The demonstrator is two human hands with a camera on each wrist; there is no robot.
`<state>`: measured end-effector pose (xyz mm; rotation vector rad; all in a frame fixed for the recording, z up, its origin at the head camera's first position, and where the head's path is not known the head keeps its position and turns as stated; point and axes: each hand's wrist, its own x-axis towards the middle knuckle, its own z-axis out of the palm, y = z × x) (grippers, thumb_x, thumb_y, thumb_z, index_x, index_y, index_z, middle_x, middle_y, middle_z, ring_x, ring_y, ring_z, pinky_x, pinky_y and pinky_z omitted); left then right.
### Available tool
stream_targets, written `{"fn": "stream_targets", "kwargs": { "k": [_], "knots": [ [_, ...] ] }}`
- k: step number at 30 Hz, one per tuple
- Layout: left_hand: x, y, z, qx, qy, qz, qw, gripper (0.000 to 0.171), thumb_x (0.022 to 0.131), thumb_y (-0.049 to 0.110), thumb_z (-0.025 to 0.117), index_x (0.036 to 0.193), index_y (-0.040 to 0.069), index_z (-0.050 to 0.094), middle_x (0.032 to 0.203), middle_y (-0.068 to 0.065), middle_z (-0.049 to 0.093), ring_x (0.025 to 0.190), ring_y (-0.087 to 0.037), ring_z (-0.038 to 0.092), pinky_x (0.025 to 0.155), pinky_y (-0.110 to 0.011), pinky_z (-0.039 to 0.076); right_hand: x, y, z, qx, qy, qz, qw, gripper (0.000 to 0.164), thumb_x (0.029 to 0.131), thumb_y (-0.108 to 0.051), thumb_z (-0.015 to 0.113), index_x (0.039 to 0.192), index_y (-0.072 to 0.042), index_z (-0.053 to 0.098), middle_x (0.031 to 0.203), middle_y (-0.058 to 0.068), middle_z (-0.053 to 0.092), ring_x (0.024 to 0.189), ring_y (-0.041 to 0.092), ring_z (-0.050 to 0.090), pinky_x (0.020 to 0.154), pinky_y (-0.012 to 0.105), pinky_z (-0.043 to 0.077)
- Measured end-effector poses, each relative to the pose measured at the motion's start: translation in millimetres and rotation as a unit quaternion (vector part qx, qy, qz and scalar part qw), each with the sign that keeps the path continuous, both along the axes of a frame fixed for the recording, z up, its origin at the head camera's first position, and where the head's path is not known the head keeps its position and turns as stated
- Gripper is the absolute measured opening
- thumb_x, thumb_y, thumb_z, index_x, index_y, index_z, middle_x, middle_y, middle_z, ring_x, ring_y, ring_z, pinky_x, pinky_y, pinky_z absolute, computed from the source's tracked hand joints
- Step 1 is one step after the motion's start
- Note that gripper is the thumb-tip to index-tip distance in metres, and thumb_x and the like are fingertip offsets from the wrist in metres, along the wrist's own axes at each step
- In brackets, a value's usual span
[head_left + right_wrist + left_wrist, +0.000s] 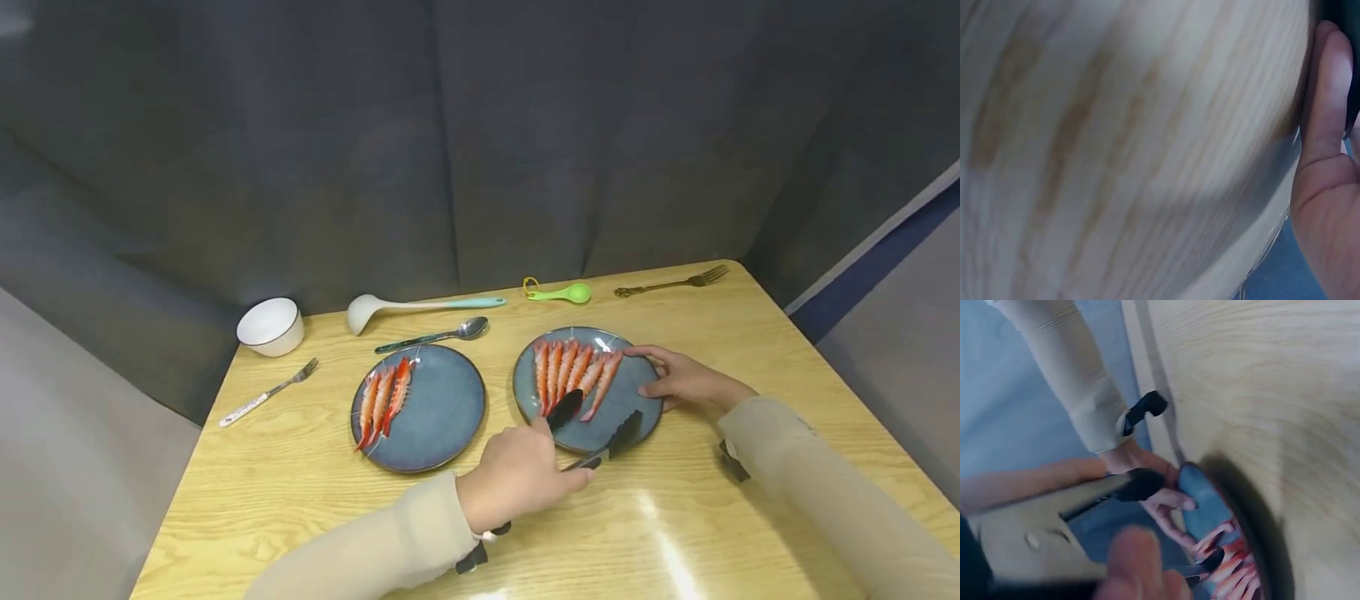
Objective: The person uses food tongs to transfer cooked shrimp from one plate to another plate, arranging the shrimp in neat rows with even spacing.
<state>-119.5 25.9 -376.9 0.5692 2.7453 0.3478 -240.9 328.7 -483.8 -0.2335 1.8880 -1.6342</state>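
In the head view my left hand point(517, 471) grips a pair of tongs point(626, 433) with black tips. The tips are spread apart over the right blue plate point(615, 421), one close to the lower ends of the shrimp. Several orange-red shrimp point(566, 367) lie side by side on that plate. My right hand point(693, 382) holds the plate's right rim, thumb on top; the left wrist view also shows this right hand point(1154, 487) at the rim. On the left blue plate point(446, 408), three shrimp point(385, 404) lie along the left side.
Behind the plates lie a ladle point(405, 306), a metal spoon point(442, 334), a green measuring spoon point(562, 292) and a bronze-coloured fork point(671, 282). A white bowl point(272, 325) and a white-handled fork point(268, 393) are at the left. A dark curtain point(450, 150) hangs behind the table.
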Motion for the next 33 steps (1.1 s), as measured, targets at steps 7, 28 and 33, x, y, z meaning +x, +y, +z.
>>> {"fn": "stream_targets", "kwargs": {
  "k": [7, 28, 33],
  "knots": [
    [-7.3, -27.4, 3.4, -0.026, 0.095, -0.008, 0.9951, 0.062, 0.072, 0.055, 0.059, 0.101, 0.0, 0.053, 0.058, -0.003, 0.052, 0.048, -0.017, 0.052, 0.036, -0.03, 0.034, -1.2, 0.9, -0.7, -0.003, -0.016, -0.017, 1.0, 0.071, 0.082, 0.004, 0.055, 0.138, -0.012, 0.014, 0.119, 0.035, 0.038, 0.09, 0.036, 0.056, 0.067, 0.05, 0.045],
    [-8.8, -18.6, -6.9, -0.027, 0.137, -0.043, 0.9893, 0.045, 0.074, 0.047, 0.061, 0.091, 0.007, 0.052, 0.051, -0.001, 0.049, 0.044, -0.013, 0.047, 0.035, -0.031, 0.031, -0.6, -1.3, -6.1, -0.021, -0.034, -0.026, 0.999, 0.071, 0.082, 0.006, 0.053, 0.138, -0.012, 0.014, 0.121, 0.034, 0.035, 0.093, 0.037, 0.055, 0.069, 0.051, 0.044],
    [-7.8, -7.1, -9.7, -0.016, 0.163, -0.085, 0.9828, 0.047, 0.073, 0.05, 0.061, 0.093, 0.008, 0.052, 0.048, 0.004, 0.047, 0.038, -0.008, 0.043, 0.031, -0.027, 0.028, -1.9, -0.3, -5.5, -0.021, -0.032, -0.027, 0.999, 0.071, 0.082, 0.007, 0.054, 0.138, -0.012, 0.015, 0.118, 0.034, 0.039, 0.092, 0.039, 0.055, 0.069, 0.051, 0.044]
  ]
}}
